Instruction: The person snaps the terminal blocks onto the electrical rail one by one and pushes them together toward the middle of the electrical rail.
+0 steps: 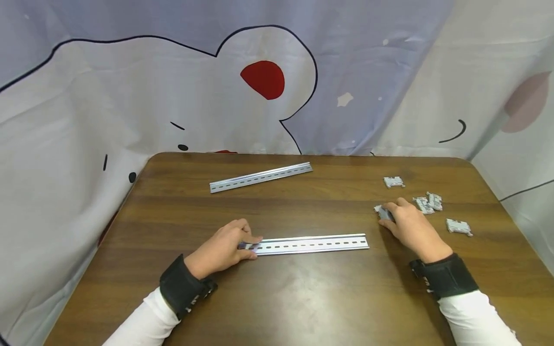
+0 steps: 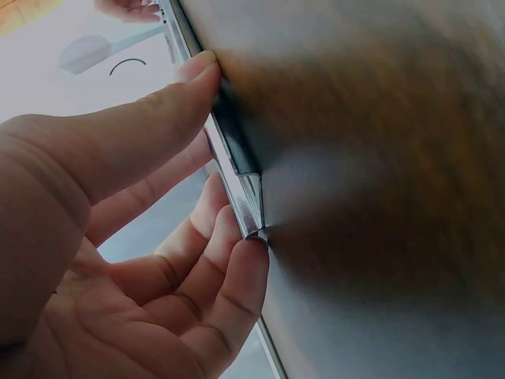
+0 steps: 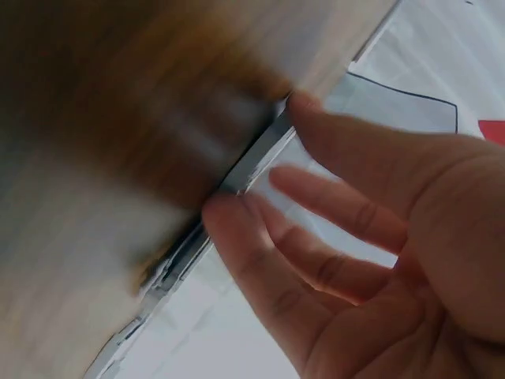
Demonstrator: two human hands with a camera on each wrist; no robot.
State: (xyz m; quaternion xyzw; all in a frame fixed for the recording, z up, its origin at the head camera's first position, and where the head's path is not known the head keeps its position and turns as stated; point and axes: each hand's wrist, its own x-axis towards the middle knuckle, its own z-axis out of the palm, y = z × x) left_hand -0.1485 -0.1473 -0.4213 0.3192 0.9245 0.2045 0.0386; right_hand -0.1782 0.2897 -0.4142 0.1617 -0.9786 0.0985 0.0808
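A slotted metal DIN rail [image 1: 311,244] lies flat across the middle of the table. My left hand [image 1: 225,245] grips its left end between thumb and fingers; in the left wrist view the rail's end [image 2: 249,207] shows between the fingertips. On the right, my right hand [image 1: 411,226] pinches a grey terminal block [image 1: 384,213] at the tabletop, its far part sticking out past the fingers. The right wrist view shows the thumb and a finger at the thin edge of this block [image 3: 256,158]. Farther back lies a second DIN rail [image 1: 261,177], at a slant.
Around the right hand lie more terminal blocks: one behind it [image 1: 394,182], a touching pair beside it [image 1: 424,205], and one to its right [image 1: 459,227]. The brown wooden table [image 1: 277,298] ends at a printed curtain [image 1: 173,96] at the back.
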